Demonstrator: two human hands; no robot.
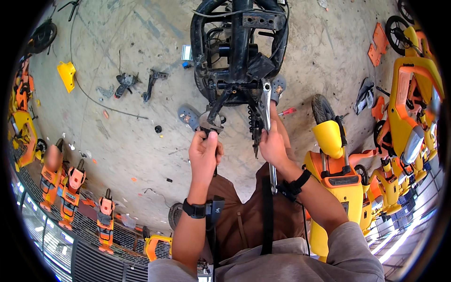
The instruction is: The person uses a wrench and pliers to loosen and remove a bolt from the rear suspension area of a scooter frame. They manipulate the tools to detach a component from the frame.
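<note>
My left hand [204, 152] is closed around the dark handle of an adjustable wrench [213, 123]. Its wide metal jaw is at the lower left end of a black motorbike frame [239, 51], by a bracket; whether it grips a nut there I cannot tell. My right hand [275, 146] grips a long silver wrench [267, 108] near its middle. That wrench stands nearly lengthwise, its ringed head beside the frame's right side, its other end down by my right wrist. A black coil-spring shock absorber [252, 120] hangs just left of my right hand.
On the concrete floor lie a yellow panel [67, 75], loose black parts [126, 83], a thin cable and a red-handled screwdriver [287, 112]. Grey clogs [189, 116] are beside the frame. Yellow and orange scooters [338, 188] crowd the right; more line the left and behind.
</note>
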